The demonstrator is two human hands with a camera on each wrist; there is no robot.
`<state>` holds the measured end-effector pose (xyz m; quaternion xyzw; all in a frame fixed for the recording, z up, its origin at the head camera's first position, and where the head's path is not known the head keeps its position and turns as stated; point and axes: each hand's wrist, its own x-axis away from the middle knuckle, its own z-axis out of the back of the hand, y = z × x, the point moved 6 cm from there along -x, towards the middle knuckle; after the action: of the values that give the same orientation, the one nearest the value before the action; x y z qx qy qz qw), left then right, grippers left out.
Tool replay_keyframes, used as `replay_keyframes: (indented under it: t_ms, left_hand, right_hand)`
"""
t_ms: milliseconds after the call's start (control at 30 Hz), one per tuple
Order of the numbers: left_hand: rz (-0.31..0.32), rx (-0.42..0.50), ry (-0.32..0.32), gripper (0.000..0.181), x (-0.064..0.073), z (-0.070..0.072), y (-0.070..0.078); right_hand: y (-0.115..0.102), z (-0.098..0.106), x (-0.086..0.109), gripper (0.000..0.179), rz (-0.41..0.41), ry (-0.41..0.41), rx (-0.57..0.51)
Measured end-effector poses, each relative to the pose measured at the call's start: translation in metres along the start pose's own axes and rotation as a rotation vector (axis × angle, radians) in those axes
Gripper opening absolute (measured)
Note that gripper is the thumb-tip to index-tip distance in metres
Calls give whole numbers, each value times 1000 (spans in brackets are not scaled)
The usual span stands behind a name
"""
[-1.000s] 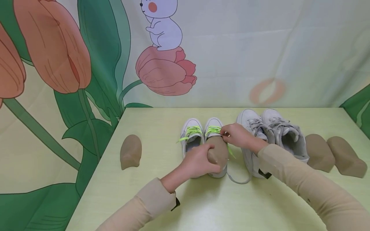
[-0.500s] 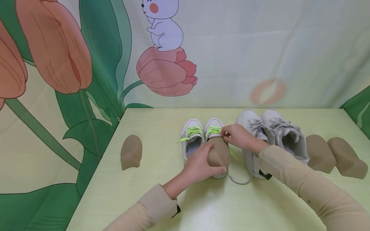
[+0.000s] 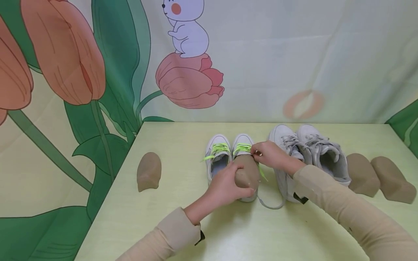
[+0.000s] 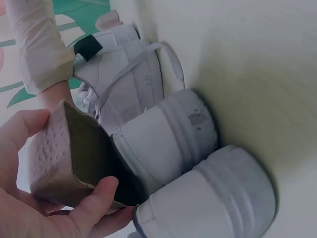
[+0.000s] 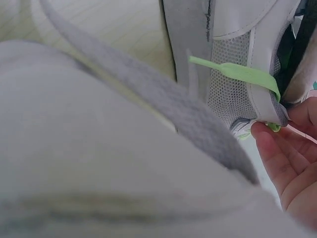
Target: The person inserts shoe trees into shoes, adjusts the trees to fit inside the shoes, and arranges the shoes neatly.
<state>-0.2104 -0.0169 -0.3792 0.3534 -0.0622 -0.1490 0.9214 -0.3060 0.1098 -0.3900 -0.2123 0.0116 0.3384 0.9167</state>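
Two white sneakers with neon-green laces stand side by side in the head view, a left one [image 3: 213,139] and a right one [image 3: 242,139]. A brown moulded shoe insert [image 3: 246,170] sits partly in the right sneaker's opening, its hollow back end [image 4: 89,148] showing in the left wrist view. My left hand [image 3: 225,185] grips that insert, fingers and thumb on opposite sides. With thumb and fingertips, my right hand [image 3: 269,153] pinches the edge of the same sneaker's upper by its laces; a green lace end [image 5: 242,77] hangs beside it. The left sneaker's opening shows a grey-blue insole.
Right of my hands stands a larger pair of grey-white sneakers [image 3: 333,163], with a loose grey lace [image 3: 272,207] on the table [image 3: 248,235]. Two brown inserts [image 3: 362,175] lie beyond them, another insert [image 3: 149,172] at the left. A printed cloth [image 3: 254,65] hangs behind.
The left thumb has shifted slightly to the right along the insert's back end. My right hand keeps its pinch on the sneaker's edge. The head view has drifted a little.
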Motion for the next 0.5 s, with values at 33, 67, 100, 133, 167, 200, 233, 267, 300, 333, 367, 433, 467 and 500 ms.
replay_keyframes:
  t_ms: [33, 67, 100, 133, 167, 200, 233, 267, 300, 333, 367, 433, 467, 500]
  left_hand:
    - [-1, -16, -4, 65, 0, 1, 1]
    - [-1, -32, -9, 65, -1, 1, 1]
    - [0, -47, -15, 65, -1, 1, 2]
    - [-2, -65, -22, 65, -2, 1, 2]
    - [-7, -87, -30, 64, -3, 1, 3]
    - [-12, -109, -38, 64, -4, 1, 4]
    - [-20, -126, -45, 64, -5, 1, 4]
    - [-29, -138, -52, 63, -6, 0, 5]
    - [-38, -150, -56, 63, -7, 0, 6]
    - [-47, -160, -58, 63, -8, 0, 6]
    - [-54, -163, -60, 63, -9, 0, 7]
    - [-60, -155, -64, 63, -11, 0, 7]
    - [-61, -152, -64, 63, -12, 0, 7]
    - [-59, -149, -66, 63, -13, 0, 7]
  right_hand:
    - [0, 0, 0, 7, 8, 1, 4]
    - [1, -1, 0, 7, 11, 1, 7]
    - [1, -1, 0, 7, 15, -1, 11]
    - [1, -1, 0, 7, 18, -2, 14]
    - [1, -1, 0, 7, 21, -4, 17]
    - [1, -1, 0, 7, 25, -6, 21]
    - [0, -1, 0, 7, 28, -7, 23]
    - [0, -1, 0, 7, 27, -8, 23]
    - [0, -1, 0, 8, 27, -10, 21]
    - [0, -1, 0, 8, 26, -13, 19]
    - [0, -1, 0, 8, 25, -15, 16]
    - [0, -1, 0, 8, 24, -21, 11]
    - [-1, -1, 0, 7, 24, -26, 11]
    - [-1, -1, 0, 7, 23, -28, 11]
